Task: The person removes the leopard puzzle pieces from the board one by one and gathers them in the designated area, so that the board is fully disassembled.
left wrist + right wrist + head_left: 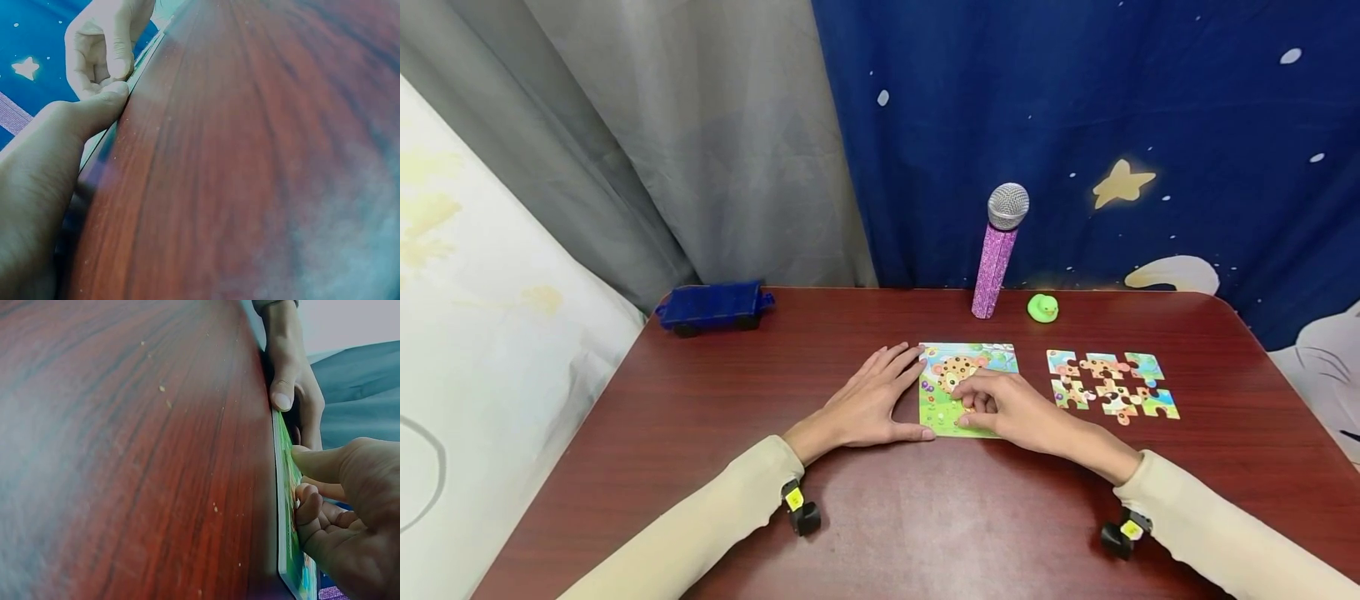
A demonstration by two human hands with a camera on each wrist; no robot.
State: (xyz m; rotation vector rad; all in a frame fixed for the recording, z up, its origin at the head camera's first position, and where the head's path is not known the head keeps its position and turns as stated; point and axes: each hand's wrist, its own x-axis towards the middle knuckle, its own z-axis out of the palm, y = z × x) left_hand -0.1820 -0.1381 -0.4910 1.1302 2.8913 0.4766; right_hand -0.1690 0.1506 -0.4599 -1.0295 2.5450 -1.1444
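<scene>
A puzzle board (934, 423) printed with a spotted cartoon animal on green grass lies flat on the table. My left hand (880, 396) rests at its left side, fingers spread and fairly straight, with the thumb at the near left corner. Over the picture, my right hand (1011, 408) bends down with its thumb and fingertips at the board's surface. Its other fingers curl inward in the right wrist view, where the board (284, 487) appears edge-on. I cannot tell whether a piece sits between the right fingertips. Just right of the board lie several loose jigsaw pieces (1105, 364).
Behind the board a microphone (995, 267) with a glittery purple handle stands upright. Beside it sits a green toy duck (1042, 308). A blue toy wagon (713, 305) is at the far left corner of the dark red table (737, 375). Curtains (925, 125) hang behind.
</scene>
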